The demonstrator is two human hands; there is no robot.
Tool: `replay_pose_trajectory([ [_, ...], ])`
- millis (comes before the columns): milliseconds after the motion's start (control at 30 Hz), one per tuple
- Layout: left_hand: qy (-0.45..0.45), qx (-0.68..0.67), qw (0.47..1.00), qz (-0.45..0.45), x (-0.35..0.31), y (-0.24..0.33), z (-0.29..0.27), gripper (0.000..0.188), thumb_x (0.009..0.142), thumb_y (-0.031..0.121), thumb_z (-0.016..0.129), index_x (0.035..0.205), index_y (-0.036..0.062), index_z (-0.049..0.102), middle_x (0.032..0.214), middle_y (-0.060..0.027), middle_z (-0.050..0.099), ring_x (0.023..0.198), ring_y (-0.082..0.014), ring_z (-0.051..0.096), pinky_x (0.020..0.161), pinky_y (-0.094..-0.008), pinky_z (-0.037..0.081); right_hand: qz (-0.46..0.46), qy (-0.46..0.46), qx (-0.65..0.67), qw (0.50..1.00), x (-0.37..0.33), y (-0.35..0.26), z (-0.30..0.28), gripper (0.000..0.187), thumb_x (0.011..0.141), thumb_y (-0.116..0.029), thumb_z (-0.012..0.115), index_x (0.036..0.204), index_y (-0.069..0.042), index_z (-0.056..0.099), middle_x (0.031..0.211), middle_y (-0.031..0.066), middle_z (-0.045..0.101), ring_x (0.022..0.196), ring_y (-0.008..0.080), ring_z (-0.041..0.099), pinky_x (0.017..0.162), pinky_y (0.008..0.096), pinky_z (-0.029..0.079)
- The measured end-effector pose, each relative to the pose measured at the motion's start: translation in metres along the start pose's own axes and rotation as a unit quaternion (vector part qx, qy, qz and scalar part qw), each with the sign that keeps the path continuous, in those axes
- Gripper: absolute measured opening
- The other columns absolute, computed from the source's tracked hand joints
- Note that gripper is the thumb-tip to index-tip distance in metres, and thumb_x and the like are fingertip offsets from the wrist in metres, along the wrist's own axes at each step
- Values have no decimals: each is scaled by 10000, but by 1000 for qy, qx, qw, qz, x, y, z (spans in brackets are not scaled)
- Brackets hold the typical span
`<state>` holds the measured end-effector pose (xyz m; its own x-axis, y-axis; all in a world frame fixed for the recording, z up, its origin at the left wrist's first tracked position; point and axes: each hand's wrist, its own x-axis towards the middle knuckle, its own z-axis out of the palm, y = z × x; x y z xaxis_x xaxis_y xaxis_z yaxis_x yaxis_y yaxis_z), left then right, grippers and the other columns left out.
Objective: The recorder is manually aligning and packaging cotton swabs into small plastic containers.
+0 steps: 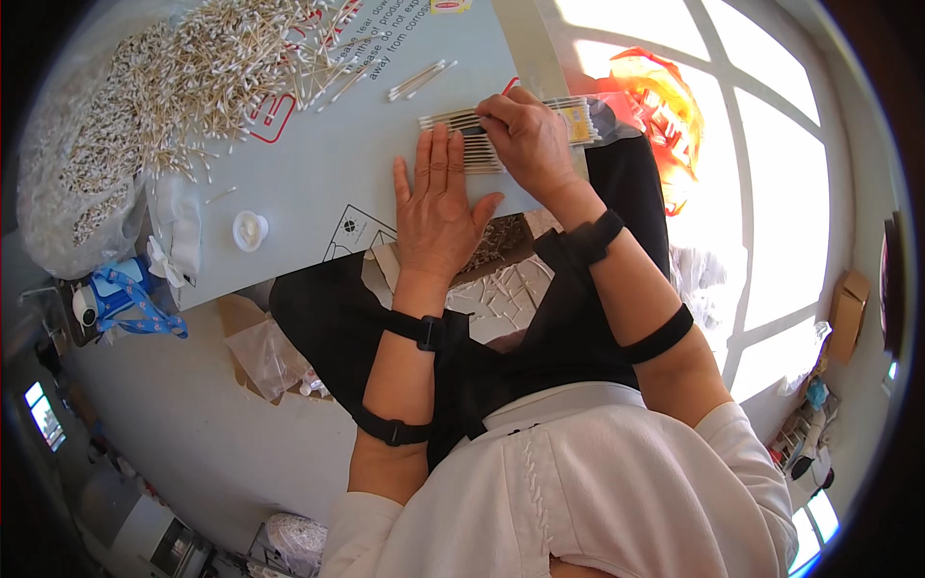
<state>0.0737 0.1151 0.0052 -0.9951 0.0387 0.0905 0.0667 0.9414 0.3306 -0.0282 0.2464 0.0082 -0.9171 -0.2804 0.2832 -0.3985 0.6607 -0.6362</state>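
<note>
A flat row of cotton swabs [482,154] lies side by side near the table's front edge. My left hand [438,212] rests flat, its fingers stretched out and their tips at the left end of this row. Over the middle of the swabs, my right hand [535,144] is closed with its fingers bent in a pinch. A small dark shape shows by its fingertips, but what they hold is too hidden to name. Beyond that hand is a clear packet with a yellow label [581,122], at the right end of the row.
A large heap of loose cotton swabs [212,67] covers the table's far left. A few swabs [421,80] lie apart behind my hands. A small white cup [251,231] stands at left. Below the table edge is a box of swabs [501,246]; an orange bag [665,116] sits right.
</note>
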Motion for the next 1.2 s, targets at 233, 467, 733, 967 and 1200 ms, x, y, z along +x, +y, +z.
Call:
replay_pose_trajectory([
  [233,-1,2,1000,1,0,-1,0,846,894,496,614,1524,35,286,1599,-132,264,1488,-289,219,1191,-531,132,-16,-17,-30,999,-1,0,2,58,837,-171,683,871,-132,709,802,60,617,743,303,651,621,411,502],
  [467,-2,-8,1000,10,1,-4,0,855,882,481,632,1524,34,286,1603,-138,253,1492,-292,207,1190,-533,132,-28,-45,-6,999,3,0,-2,33,815,-139,679,828,-123,706,821,67,622,756,311,651,653,414,510],
  [733,-15,-12,1000,8,1,-4,-1,835,897,456,616,1537,54,262,1609,-133,241,1496,-285,200,1190,-537,128,-33,-66,19,997,30,7,3,76,800,-119,701,874,-109,712,883,63,626,813,293,652,700,388,515],
  [967,-12,4,1000,13,2,-3,-2,819,900,437,620,1527,38,276,1602,-143,253,1496,-281,203,1188,-537,135,-122,-91,-25,988,53,14,-7,272,773,-98,733,1043,-98,697,1010,68,632,946,295,623,822,386,510],
  [1200,-10,8,1000,11,2,-3,-4,824,884,451,636,1509,24,311,1596,-147,267,1489,-278,224,1187,-547,156,-181,-209,-44,960,-9,11,-47,660,719,-143,801,1335,-155,564,1430,33,501,1283,308,445,1057,456,413],
])
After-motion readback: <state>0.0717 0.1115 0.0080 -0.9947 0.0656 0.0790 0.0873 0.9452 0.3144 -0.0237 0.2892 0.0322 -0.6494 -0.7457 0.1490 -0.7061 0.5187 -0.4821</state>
